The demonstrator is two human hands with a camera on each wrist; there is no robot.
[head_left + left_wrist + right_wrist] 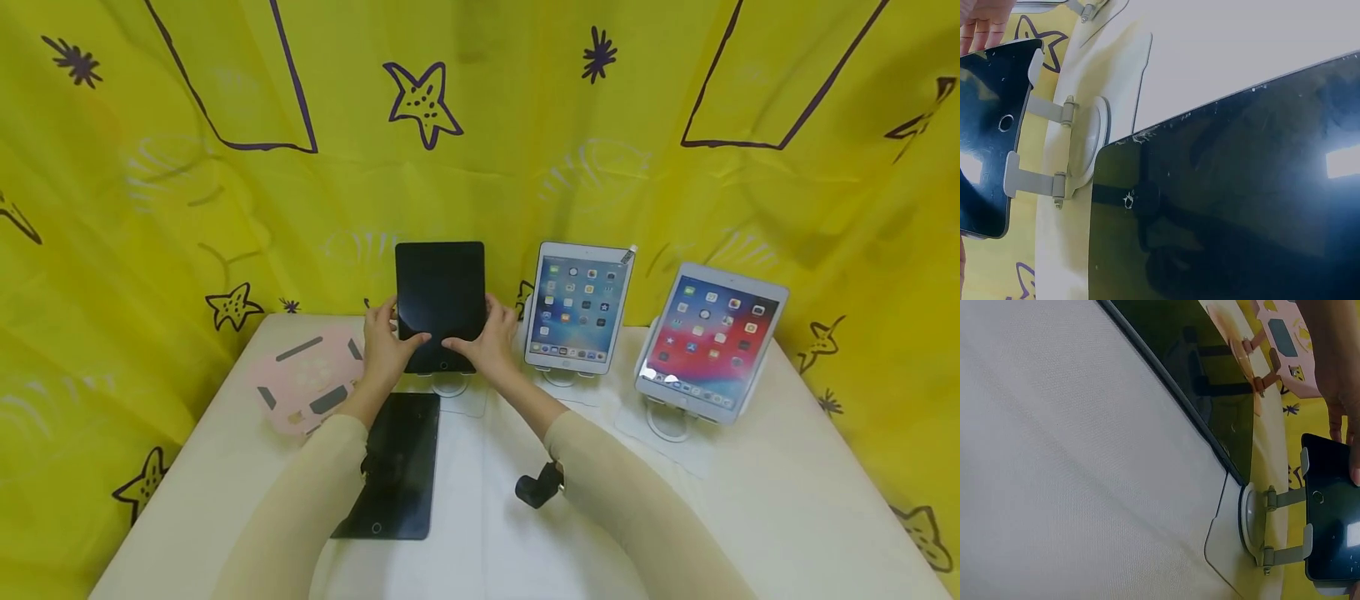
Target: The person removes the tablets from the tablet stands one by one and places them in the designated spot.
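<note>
Two hands steadied a dark tablet on its stand

Both the left hand (pixel 386 346) and right hand (pixel 489 342) gripped the tablet (pixel 441 304) by its lower side edges, thumbs across the glass. Rigid, slick and breakable, it sat upright on the stand (pixel 450 385) at the bench (pixel 750 500) rear.

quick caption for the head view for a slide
Both hands, left hand and right hand, grip a dark tablet on its stand.

Glossy glass tablet (pixel 440 304), matt tablecloth (pixel 750 500)
</note>
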